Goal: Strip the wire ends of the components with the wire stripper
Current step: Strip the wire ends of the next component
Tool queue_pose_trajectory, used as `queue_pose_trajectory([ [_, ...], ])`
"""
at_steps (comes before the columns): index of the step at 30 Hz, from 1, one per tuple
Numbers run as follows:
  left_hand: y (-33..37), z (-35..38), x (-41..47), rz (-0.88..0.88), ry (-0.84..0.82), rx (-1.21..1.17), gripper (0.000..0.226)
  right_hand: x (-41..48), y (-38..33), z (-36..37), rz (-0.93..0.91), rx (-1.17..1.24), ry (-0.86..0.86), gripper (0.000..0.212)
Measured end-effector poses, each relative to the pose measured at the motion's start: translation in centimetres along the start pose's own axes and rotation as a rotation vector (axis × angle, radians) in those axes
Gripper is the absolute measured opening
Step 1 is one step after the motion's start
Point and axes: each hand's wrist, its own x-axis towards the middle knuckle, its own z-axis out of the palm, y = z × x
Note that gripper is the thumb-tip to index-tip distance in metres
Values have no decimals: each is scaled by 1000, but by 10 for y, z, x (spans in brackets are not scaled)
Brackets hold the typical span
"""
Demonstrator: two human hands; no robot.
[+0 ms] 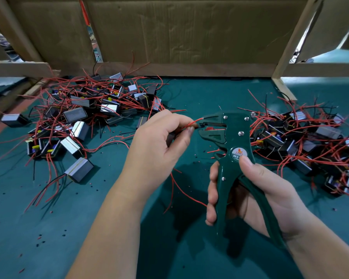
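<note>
My right hand (pixel 256 190) grips the handles of a dark green wire stripper (pixel 230 137), whose jaws point left. My left hand (pixel 159 141) pinches a red wire (pixel 195 121) between thumb and fingers and also holds a dark component, mostly hidden in the palm. The wire's end lies in the stripper's jaws. More red wire (pixel 175 186) hangs below my left hand.
A heap of small grey and black components with red and black wires (pixel 85 117) lies at the left on the green table (pixel 48 218). A second heap (pixel 310 141) lies at the right. Cardboard walls (pixel 179 33) stand behind. Bits of insulation are scattered on the table.
</note>
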Motion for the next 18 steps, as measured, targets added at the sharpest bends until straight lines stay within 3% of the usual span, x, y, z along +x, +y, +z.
queue_pose_trajectory([
  [9, -1, 0, 0, 12, -28, 38, 11, 2, 4, 0, 4, -35, 89, 58],
  [12, -1, 2, -1, 16, -33, 81, 9, 4, 4, 4, -20, -19, 209, 53],
  [15, 0, 8, -4, -104, -85, -54, 10, 6, 3, 6, -44, 17, 297, 48],
  [18, 1, 12, -4, -271, -52, -270, 15, 7, 0, 5, -94, 153, 264, 49],
])
